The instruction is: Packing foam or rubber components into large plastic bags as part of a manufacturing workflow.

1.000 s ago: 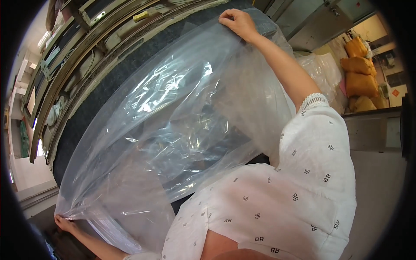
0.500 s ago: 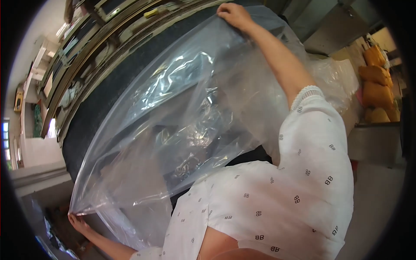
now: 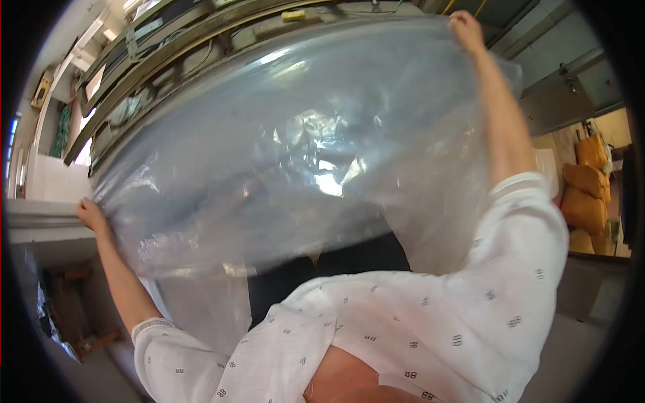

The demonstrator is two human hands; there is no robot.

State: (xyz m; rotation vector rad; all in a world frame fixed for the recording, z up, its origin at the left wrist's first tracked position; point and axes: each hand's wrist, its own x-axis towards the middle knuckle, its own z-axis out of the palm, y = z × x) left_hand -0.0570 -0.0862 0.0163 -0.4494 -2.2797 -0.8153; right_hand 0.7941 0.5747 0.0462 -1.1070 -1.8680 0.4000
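Hands [image 3: 91, 213] [image 3: 465, 28] spread wide, arms raised, gripping clear plastic bag [image 3: 295, 161] corners.

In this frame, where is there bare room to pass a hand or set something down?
Little. The clear plastic sheet, stretched between the left hand and the right hand, fills the middle. A dark gap opens between its lower edge and the white shirt. Left, a pale ledge shows bare; right, yellow sacks crowd.

Clear plastic bag [image 3: 295, 168] now raised, spread wider.
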